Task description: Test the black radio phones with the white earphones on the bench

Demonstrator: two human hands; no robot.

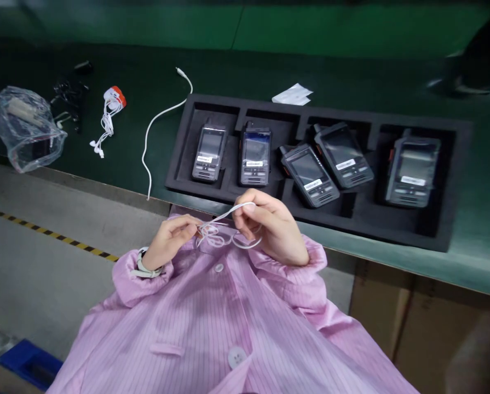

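Close to my chest, a thin white cable [214, 236] hangs in loose tangled loops between my hands. My left hand [173, 241] pinches one side of it, with thumb and fingertips together. The other side runs up over the fingers of my right hand [274, 225], which are curled and closed on it. What is at the cable's ends is hidden. Just beyond my right hand is a black foam tray [396, 227]. Several handheld radios with screens and short antennas lie in it, among them one radio [255, 153] in an upright slot and another radio [310, 175] lying askew.
A separate white cord [146, 139] stretches left of the tray to the table edge. Farther left lie white earphones [108, 117] with an orange-white piece, black cables [70, 96] and a clear plastic bag [29, 128]. White paper slips [293, 94] lie behind the tray.
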